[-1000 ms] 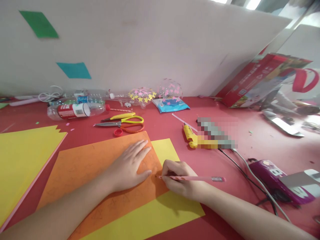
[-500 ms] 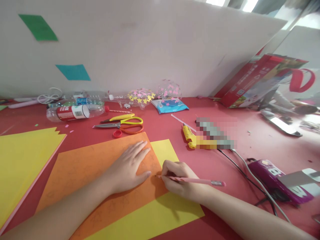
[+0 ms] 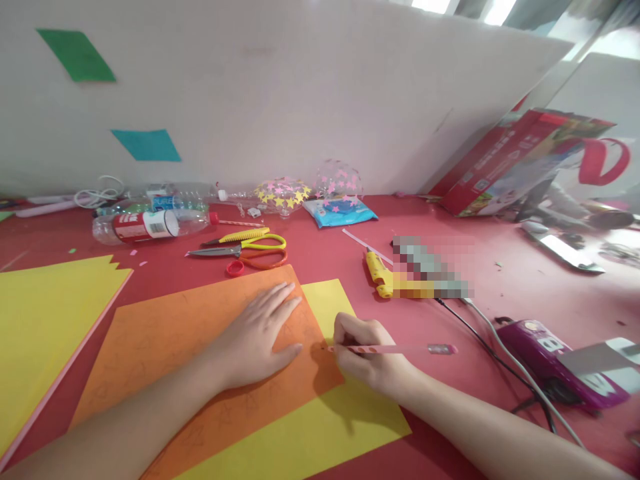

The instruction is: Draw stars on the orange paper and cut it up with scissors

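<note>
My left hand [image 3: 263,333] lies flat with fingers spread on a sheet of orange paper [image 3: 165,333]. Faint pencilled marks, some star-like, cover much of that sheet. In my right hand [image 3: 367,350] a pink pencil [image 3: 405,349] with an eraser end is pinched, its tip over the right part of the orange paper. Whether the tip touches the paper I cannot tell. Beneath the orange sheet is a sheet of yellow paper [image 3: 300,440], showing along the near and right sides.
Beyond the paper lie scissors [image 3: 240,251], a red bottle cap [image 3: 235,268] and plastic bottles [image 3: 145,225]. A yellow glue gun [image 3: 379,273] and cables stand right, near a purple case [image 3: 565,363]. More yellow sheets [image 3: 45,333] lie left. A wipes packet [image 3: 340,212] rests by the wall.
My right hand and the pencil have shifted slightly to the right, toward the edge of the orange paper. My left hand stays in place.
</note>
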The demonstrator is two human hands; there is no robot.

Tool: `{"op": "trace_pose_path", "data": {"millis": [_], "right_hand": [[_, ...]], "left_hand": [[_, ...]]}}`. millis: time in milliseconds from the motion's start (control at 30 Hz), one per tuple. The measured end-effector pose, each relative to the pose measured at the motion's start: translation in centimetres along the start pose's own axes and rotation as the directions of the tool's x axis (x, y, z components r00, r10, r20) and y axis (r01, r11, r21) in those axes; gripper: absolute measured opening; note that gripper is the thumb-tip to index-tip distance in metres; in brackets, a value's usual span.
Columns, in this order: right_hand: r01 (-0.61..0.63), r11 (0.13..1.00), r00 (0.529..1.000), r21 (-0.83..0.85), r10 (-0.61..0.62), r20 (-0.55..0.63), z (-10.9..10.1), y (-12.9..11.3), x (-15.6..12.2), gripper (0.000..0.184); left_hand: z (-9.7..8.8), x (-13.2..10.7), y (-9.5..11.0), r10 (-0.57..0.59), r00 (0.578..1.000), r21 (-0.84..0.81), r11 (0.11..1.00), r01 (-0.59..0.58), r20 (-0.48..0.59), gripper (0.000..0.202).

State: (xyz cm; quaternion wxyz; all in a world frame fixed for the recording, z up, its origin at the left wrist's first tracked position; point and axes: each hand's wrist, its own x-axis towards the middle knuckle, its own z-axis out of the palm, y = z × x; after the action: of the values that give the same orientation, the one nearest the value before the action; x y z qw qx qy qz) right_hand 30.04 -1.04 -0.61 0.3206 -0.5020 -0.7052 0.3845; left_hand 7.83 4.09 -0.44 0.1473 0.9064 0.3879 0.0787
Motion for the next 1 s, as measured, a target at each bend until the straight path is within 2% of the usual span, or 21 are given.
{"op": "trace_pose_path", "data": {"millis": [233,600,867,1000], "right_hand": [[0.031,0.998,0.999,-0.048,-0.03,0.015,0.2,0.5,-0.2,0.019],[0.244,0.968,0.96,-0.054,-0.233,0.156,-0.2,-0.5,-0.3,0.018],[0.334,0.942,0.928,0.009,-0.331,0.171,-0.2,-1.0,-0.1,0.017],[0.335,0.942,0.927,0.0,-0.33,0.178,-0.2,-0.9,-0.1,0.017]], "left_hand": [[-0.4,0.2,0.3,-0.025,0.999,-0.011,1.0,0.026,0.038,0.068],[-0.5,0.0,0.4,-0.036,0.999,-0.023,0.999,0.037,0.035,0.068],[-0.2,0.1,0.2,-0.024,0.999,-0.016,1.0,0.024,0.026,0.067],[-0.3,0.1,0.3,-0.026,0.999,-0.019,0.999,0.026,0.032,0.067]]}}
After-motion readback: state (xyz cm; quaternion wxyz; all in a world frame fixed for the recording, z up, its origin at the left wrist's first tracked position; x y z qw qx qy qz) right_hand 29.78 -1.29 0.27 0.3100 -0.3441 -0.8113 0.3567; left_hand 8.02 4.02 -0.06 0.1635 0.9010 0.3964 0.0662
